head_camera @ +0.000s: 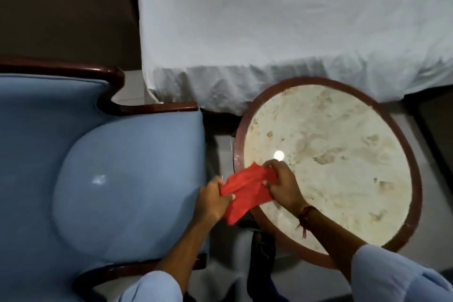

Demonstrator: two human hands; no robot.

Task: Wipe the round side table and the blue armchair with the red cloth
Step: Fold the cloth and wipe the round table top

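Observation:
The red cloth (245, 191) is stretched between both hands, over the left edge of the round side table (343, 167) and the gap beside it. My left hand (212, 200) grips the cloth's lower left end. My right hand (282, 184) pinches its upper right end above the cream, stained marble top. The table has a dark red-brown wooden rim (241, 135). The blue armchair (103, 174) fills the left side, with a rounded seat cushion and dark wooden arms.
A bed with a white sheet (282, 32) stands behind the table and chair, its edge touching the table's far rim. Pale floor (221, 152) shows in the narrow gap between chair and table. A dark wall (61, 7) is at the upper left.

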